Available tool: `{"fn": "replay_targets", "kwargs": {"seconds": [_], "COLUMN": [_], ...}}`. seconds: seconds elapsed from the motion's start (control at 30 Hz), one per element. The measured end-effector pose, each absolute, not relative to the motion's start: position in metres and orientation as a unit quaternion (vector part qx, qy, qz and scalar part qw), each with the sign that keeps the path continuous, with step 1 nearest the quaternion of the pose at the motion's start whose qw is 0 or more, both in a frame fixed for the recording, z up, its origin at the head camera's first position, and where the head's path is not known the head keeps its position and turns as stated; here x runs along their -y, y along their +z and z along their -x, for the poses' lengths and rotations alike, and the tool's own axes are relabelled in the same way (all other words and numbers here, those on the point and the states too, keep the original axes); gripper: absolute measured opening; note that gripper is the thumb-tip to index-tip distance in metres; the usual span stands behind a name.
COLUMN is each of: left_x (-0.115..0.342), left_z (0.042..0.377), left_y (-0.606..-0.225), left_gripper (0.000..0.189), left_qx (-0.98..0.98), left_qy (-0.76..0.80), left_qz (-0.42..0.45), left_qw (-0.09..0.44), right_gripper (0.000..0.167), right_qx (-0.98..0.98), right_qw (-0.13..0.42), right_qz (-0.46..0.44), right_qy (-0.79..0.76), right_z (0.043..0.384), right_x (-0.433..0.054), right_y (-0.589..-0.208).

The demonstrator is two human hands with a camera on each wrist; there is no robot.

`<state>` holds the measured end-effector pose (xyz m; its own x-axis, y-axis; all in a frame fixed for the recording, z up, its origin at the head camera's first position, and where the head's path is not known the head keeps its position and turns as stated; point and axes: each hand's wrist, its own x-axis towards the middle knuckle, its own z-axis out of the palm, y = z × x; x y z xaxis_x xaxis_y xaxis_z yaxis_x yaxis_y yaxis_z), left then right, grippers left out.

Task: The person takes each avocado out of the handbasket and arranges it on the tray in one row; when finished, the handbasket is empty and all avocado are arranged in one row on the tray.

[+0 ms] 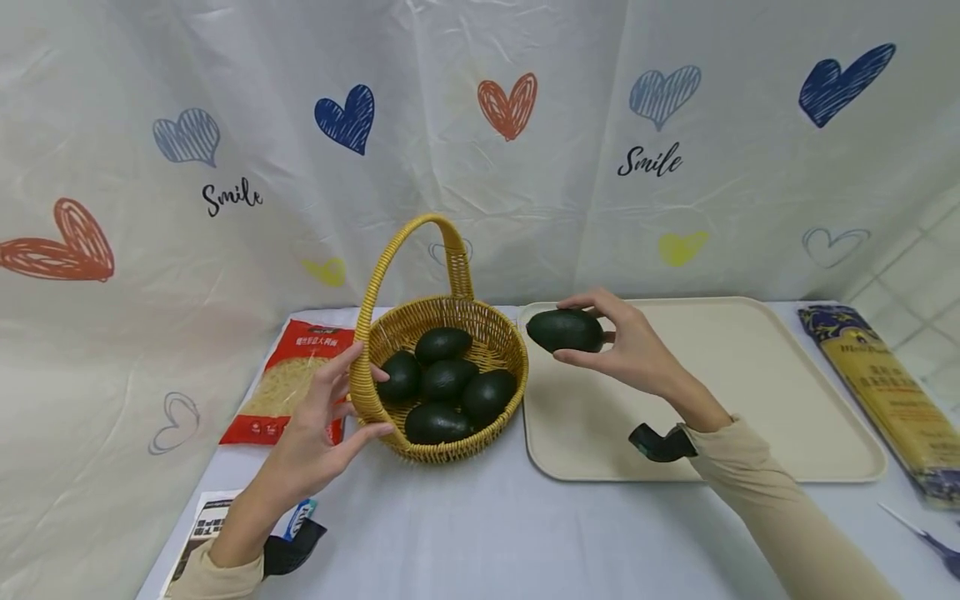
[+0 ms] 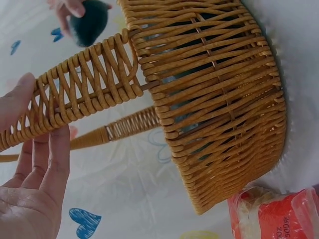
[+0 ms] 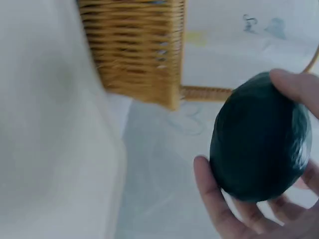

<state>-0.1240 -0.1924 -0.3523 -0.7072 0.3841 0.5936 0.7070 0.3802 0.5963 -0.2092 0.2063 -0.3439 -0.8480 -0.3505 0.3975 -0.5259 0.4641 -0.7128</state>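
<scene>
My right hand (image 1: 626,346) holds a dark green avocado (image 1: 566,331) between thumb and fingers, above the left end of a cream tray (image 1: 705,392). In the right wrist view the avocado (image 3: 261,139) looks smooth and shiny, the fingers below it. A yellow wicker basket (image 1: 517,342) stands left of the tray with several avocados (image 1: 448,380) inside. My left hand (image 1: 311,437) grips the near side of the basket's arched handle (image 1: 365,333). In the left wrist view the thumb lies on one face of the handle (image 2: 84,84) and the fingers on the other.
Behind the basket's left side lies a red pasta bag (image 1: 288,387). A long yellow packet (image 1: 885,392) lies right of the tray, with scissors (image 1: 937,546) at the right edge. Printed paper (image 1: 206,525) sits near the left forearm. A heart-patterned curtain (image 1: 555,183) hangs behind.
</scene>
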Motion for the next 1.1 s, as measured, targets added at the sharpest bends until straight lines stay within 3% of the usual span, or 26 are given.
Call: {"fn": "replay_targets", "kwargs": {"seconds": [0.23, 0.73, 1.1], "left_x": [0.193, 0.194, 0.194], "left_z": [0.123, 0.124, 0.124], "left_y": [-0.354, -0.356, -0.355], "left_gripper": [0.117, 0.116, 0.116], "left_qx": [0.809, 0.817, 0.819], "left_qy": [-0.44, -0.428, -0.424], "left_qz": [0.341, 0.335, 0.337], "left_qw": [0.187, 0.193, 0.192], "right_gripper": [0.054, 0.05, 0.054], "right_qx": [0.883, 0.909, 0.938], "right_qw": [0.113, 0.092, 0.009], "right_qz": [-0.202, -0.151, -0.087], "right_qy": [0.408, 0.378, 0.336], "right_z": [0.21, 0.212, 0.211], "right_x": [-0.22, -0.215, -0.198], "right_y": [-0.369, -0.398, -0.397]}}
